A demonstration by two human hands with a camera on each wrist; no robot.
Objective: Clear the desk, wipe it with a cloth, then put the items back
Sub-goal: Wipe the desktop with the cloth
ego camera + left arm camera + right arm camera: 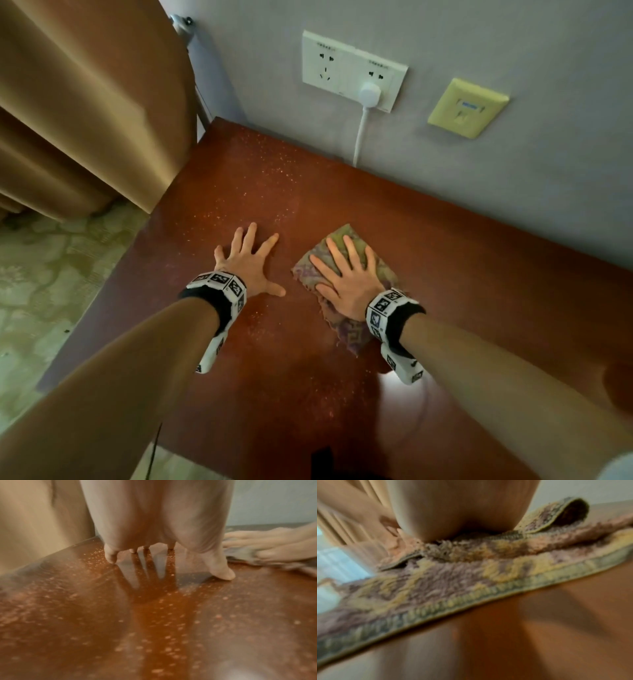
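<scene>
A reddish-brown wooden desk (308, 192) stands pushed against a pale grey wall (513, 171), seen from above by the person leaning over it. Past the desk's left edge hangs a tan curtain (85, 102), its folds overlapping the far left corner, and below it lies pale patterned flooring (44, 274). The left half of the desktop is scattered with fine light specks (260, 164); the right half looks bare and glossy, with open surface running to the right, where the desk is cut off by the picture's edge. The left hand (248, 262) lies flat on the wood near the middle of the desk, fingers straight and spread, holding nothing; the left wrist view shows its fingertips (111, 559) touching the speckled surface. Just to its right, apart from it, a folded cloth (346, 236) patterned in yellow, green and purple lies on the desktop, nearer the front edge than the wall. The right hand (347, 277) presses down on it, palm flat and fingers extended, not curled round it. In the blurred right wrist view the cloth (453, 582) has one corner folded over on top. On the wall above, a white double socket (349, 68) carries a white plug (369, 94) whose cable (359, 137) drops behind the desk's back edge; to its right is a yellowish wall plate (467, 108). Both forearms wear marker-printed wristbands (222, 284).
</scene>
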